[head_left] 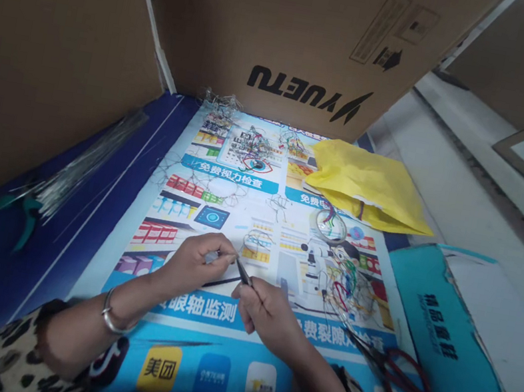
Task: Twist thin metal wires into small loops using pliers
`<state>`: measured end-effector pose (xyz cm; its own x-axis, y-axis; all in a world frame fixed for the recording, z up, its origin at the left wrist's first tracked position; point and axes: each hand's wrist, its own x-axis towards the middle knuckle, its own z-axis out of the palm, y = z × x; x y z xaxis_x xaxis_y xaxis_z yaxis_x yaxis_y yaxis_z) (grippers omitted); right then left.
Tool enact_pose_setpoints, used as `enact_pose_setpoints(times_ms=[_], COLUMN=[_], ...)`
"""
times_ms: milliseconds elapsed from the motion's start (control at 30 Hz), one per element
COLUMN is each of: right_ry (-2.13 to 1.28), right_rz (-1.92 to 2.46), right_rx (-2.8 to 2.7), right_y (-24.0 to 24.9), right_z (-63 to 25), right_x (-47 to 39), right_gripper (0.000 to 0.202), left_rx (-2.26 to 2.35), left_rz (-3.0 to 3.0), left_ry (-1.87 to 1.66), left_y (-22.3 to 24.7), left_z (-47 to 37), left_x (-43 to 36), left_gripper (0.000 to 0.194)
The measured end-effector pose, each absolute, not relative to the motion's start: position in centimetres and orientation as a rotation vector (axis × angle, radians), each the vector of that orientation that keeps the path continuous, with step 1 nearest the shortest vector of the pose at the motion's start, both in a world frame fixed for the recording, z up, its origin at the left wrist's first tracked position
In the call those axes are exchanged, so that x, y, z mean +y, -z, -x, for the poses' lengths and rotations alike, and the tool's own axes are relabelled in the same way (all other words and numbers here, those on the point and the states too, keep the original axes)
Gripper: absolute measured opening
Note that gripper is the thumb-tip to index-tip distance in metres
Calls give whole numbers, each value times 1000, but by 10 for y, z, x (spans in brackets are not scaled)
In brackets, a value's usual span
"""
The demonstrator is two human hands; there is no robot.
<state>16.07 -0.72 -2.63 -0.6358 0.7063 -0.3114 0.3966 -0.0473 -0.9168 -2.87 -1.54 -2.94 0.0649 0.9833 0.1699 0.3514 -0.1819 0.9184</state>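
My left hand (202,260) is closed in a pinch above the printed sheet (240,202), thumb and forefinger pressed together. Whatever it pinches is too small to make out. My right hand (267,308) is wrapped round a slim, dark, pointed metal tool (243,270). The tool's tip meets the fingertips of my left hand; its rear part is hidden in my palm, so I cannot tell its exact kind. Just beyond my hands lies a small coil of thin wire (258,241). A tangle of coloured wires (348,282) rests to the right of them.
Red-handled scissors (405,387) lie at right, beside a teal cardboard piece (452,351). A yellow bag (366,177) and a tape roll (330,225) sit farther back. Left are teal-handled pliers (27,219) and a wire bundle (90,159). Cardboard walls (272,22) stand behind.
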Motion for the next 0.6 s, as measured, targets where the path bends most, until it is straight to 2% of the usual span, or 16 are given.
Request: enact_pose_setpoints(times_ms=[600], right_ry=[-1796], right_rz=[1092], right_rx=[-1987], right_y=[22], right_z=[-164], right_x=[-3], right_gripper=[34], left_rx=[1170], left_rz=[-1313], left_ry=[-1047], left_y=[28], left_z=[34], left_x=[-10], left_gripper=[13])
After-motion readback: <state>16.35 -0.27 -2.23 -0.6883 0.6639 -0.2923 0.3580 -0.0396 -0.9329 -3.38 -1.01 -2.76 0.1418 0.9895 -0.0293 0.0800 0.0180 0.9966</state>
